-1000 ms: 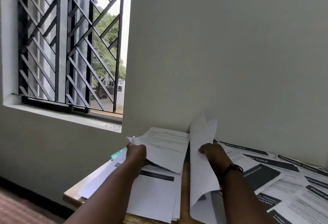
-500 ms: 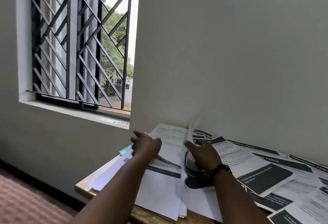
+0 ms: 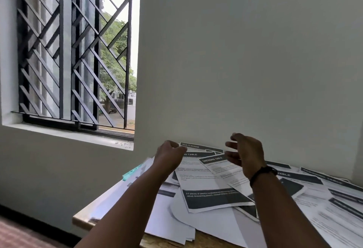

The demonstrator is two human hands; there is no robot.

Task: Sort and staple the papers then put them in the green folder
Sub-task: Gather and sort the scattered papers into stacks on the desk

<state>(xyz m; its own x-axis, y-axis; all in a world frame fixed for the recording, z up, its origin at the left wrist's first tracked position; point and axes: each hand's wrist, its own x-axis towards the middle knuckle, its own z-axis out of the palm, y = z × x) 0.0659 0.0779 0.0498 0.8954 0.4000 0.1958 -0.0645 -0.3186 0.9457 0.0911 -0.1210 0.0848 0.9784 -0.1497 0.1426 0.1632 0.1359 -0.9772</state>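
In the head view both hands hover above the worktop (image 3: 82, 221) in the lower middle of the frame: the left hand (image 3: 169, 154) and the right hand (image 3: 245, 153) hold nothing, fingers loosely curled and apart. The papers (image 3: 208, 185) lie scattered in overlapping heaps across the lower right. A green folder (image 3: 132, 172) edge peeks out at the papers' left, below the barred window (image 3: 74, 51) in the upper left.

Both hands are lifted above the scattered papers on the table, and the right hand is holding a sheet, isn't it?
Not quite. In the head view both hands are lifted above the scattered papers on the table, but the right hand holds nothing, as does the left hand.
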